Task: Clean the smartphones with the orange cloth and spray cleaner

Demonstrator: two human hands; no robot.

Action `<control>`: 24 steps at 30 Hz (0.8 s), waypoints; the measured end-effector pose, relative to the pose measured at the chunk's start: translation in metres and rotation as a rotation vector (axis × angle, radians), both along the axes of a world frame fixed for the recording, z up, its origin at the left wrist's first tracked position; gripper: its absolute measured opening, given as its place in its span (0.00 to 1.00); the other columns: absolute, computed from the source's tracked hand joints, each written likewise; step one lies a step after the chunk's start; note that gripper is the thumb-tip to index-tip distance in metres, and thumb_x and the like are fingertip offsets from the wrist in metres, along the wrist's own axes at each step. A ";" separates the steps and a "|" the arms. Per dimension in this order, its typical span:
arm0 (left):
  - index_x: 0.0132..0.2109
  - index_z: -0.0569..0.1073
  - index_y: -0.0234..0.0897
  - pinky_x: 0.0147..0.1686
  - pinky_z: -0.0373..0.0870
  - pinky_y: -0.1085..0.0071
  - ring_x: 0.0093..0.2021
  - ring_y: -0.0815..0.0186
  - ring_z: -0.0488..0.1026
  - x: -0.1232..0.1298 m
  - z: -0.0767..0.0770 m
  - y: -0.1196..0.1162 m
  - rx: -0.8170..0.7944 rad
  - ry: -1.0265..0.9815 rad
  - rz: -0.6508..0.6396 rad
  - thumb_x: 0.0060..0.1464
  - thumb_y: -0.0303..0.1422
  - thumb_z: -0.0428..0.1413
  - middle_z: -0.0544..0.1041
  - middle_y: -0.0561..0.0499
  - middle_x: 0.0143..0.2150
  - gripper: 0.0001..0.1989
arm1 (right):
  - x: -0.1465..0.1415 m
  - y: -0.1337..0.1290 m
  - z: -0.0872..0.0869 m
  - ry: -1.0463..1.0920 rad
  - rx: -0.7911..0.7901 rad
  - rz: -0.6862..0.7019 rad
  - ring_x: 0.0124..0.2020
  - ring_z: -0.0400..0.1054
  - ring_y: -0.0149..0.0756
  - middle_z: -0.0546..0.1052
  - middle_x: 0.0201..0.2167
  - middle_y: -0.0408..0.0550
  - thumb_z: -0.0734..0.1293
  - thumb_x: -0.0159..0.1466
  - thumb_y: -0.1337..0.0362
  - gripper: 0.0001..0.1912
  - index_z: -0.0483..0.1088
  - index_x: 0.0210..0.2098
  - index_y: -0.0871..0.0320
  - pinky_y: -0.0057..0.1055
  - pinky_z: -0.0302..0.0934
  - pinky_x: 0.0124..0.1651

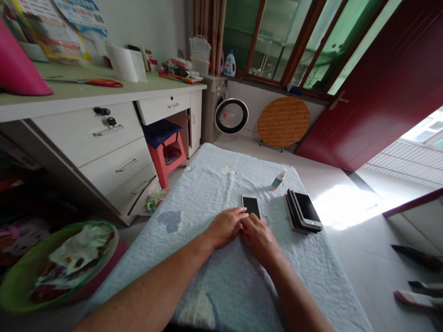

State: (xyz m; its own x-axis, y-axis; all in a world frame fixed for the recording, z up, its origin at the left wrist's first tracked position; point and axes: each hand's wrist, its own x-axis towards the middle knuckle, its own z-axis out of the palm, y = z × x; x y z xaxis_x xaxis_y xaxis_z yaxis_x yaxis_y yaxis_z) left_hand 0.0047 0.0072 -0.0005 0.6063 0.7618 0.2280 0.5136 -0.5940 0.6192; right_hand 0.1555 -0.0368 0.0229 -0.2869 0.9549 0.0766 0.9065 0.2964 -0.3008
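Honestly, what'd bug me most is the stack of devices [306,208] sitting near the right edge of the cloth-covered worktop [221,171]. The pieces don't line up, so I reckon a stray elbow or a tug on that wrinkly cloth could send the top one sliding off toward the floor [342,244], and those tiles look hard.

The white phone [251,204] lies face up around the middle of the cloth, with both hands over its lower end. Left hand [226,226] has its fingers stretched across the near left corner, and the right hand [260,237] is curled right beside it, fingertips bunched together. Can't tell if either grip is actually clamped on anything, since the knuckles hide it. If something tiny is under there, I'd guess it could roll into a crease and vanish. Soft padding might also let the phone skid under uneven pressure.

Small spray bottle [278,180] stands just beyond the stack; it's narrow, so a bump could probably tip it on that uneven fabric.

Texture-wise: pale blue cloth, quilted-looking and rumpled, with darker blue patches. Phone's a slim rectangle, white border, dark glassy front. Bottle's see-through with a blue label and whitish top.
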 end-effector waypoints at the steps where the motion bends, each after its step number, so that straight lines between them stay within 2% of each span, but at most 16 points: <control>1: 0.55 0.71 0.34 0.61 0.60 0.64 0.59 0.62 0.66 0.000 -0.001 0.000 -0.003 -0.010 0.001 0.55 0.25 0.50 0.69 0.44 0.60 0.21 | -0.002 0.000 0.001 0.000 0.000 0.001 0.33 0.63 0.29 0.69 0.36 0.45 0.60 0.64 0.73 0.07 0.67 0.34 0.58 0.25 0.50 0.32; 7: 0.54 0.72 0.30 0.61 0.60 0.65 0.59 0.61 0.66 0.000 -0.004 0.002 -0.002 -0.055 0.005 0.56 0.26 0.48 0.70 0.42 0.59 0.20 | -0.007 -0.001 0.002 0.033 0.030 0.013 0.32 0.62 0.28 0.69 0.36 0.44 0.60 0.64 0.73 0.06 0.67 0.36 0.58 0.25 0.49 0.32; 16: 0.53 0.73 0.34 0.60 0.61 0.64 0.58 0.61 0.68 0.000 -0.003 0.002 -0.005 -0.072 0.012 0.58 0.29 0.48 0.71 0.42 0.59 0.18 | -0.013 -0.003 0.006 -0.062 -0.008 -0.097 0.30 0.61 0.28 0.69 0.36 0.44 0.59 0.65 0.69 0.06 0.67 0.37 0.57 0.27 0.44 0.28; 24: 0.54 0.73 0.36 0.60 0.61 0.64 0.59 0.62 0.67 0.001 -0.006 0.004 -0.025 -0.038 0.037 0.59 0.28 0.49 0.70 0.45 0.60 0.17 | 0.006 -0.007 0.007 0.057 -0.052 -0.056 0.34 0.62 0.30 0.66 0.35 0.44 0.61 0.60 0.72 0.04 0.64 0.33 0.58 0.25 0.51 0.34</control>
